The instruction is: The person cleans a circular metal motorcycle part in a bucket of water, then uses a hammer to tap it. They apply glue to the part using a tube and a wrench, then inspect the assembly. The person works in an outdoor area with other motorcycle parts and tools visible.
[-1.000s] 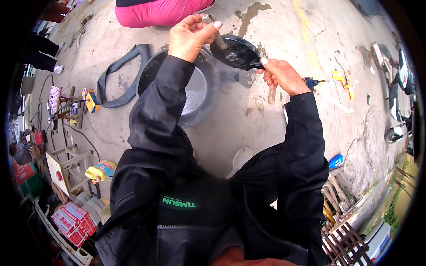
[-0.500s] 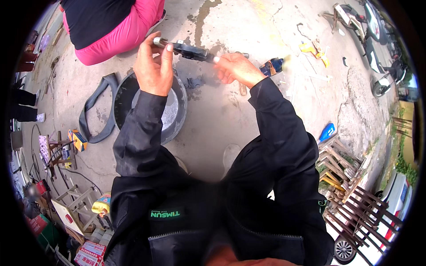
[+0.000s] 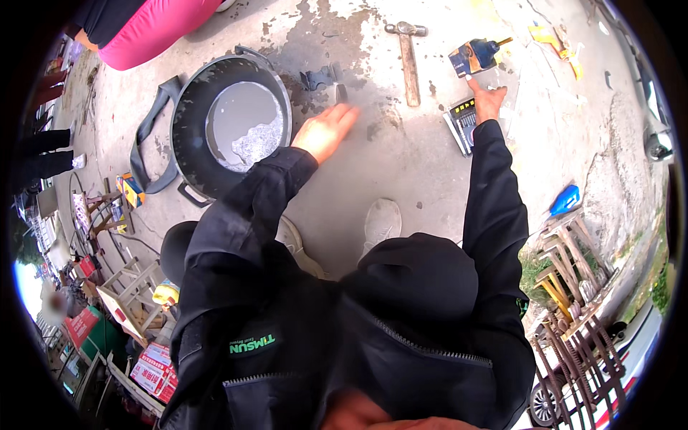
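Observation:
My left hand [image 3: 326, 134] reaches over the ground beside the black bucket [image 3: 188, 107], slightly blurred, its fingers stretched out and nothing visibly held. A small dark piece [image 3: 341, 93] lies just past its fingertips. Dark curved fragments [image 3: 315, 78] are on the concrete close by. My right hand [image 3: 489, 100] is open, thumb and fingers apart, beside a flat black package [image 3: 461, 123]. Its fingertip comes up to the edge of a dark blue and orange box [image 3: 466, 59] with a dark bottle-like thing [image 3: 484, 51] on it; whether they touch I cannot tell.
A hammer [image 3: 409, 68] with a wooden handle lies between my hands. Cloudy liquid [image 3: 240, 122] fills the bucket's bottom. Left of it lies a dark rubber strip [image 3: 142, 136]. A person in pink trousers [image 3: 147, 36] crouches at upper left. A blue bottle [image 3: 565, 201] and wooden racks [image 3: 566, 269] are right.
The black part with a metal end has left my hands. My left hand has moved down and right, my right hand farther right. More of the bucket, hammer and flat package shows.

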Demonstrator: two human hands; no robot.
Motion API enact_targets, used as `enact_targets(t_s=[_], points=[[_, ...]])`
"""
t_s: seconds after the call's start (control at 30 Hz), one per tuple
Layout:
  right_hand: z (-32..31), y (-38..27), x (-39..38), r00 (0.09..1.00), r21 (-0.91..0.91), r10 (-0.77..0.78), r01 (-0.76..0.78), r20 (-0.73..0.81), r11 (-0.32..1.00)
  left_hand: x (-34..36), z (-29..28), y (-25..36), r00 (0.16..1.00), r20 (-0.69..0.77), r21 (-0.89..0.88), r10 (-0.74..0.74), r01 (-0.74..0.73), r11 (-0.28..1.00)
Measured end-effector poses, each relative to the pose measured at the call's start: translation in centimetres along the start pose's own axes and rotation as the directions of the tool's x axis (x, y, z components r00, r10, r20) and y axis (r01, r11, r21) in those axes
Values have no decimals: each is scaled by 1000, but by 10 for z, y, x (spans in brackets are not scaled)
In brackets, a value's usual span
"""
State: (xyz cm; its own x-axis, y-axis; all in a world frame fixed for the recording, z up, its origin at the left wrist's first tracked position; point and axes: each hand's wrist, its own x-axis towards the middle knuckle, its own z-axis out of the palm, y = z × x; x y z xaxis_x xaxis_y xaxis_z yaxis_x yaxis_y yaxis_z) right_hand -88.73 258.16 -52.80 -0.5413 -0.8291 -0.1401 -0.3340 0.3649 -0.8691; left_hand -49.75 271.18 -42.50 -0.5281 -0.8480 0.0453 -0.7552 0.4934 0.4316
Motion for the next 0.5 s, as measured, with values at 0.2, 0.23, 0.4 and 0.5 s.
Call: enact_targets(t_s=[0.2,0.23,0.4,0.5], points=[[35,21,44,962,70,-271,268,27,961,-8,44,37,982,188,57,-6,-4,998],[40,18,48,957,164,-289,284,8,945,-9,50,37,989,143,74,36,-47,996],[39,-15,31,950,15,-290,294,-117,956,-23,52,37,990,138,12,-11,9,1000],[37,-28,1,926,-20,-375,374,-37,927,-33,48,27,970,88,-19,-225,227,974]])
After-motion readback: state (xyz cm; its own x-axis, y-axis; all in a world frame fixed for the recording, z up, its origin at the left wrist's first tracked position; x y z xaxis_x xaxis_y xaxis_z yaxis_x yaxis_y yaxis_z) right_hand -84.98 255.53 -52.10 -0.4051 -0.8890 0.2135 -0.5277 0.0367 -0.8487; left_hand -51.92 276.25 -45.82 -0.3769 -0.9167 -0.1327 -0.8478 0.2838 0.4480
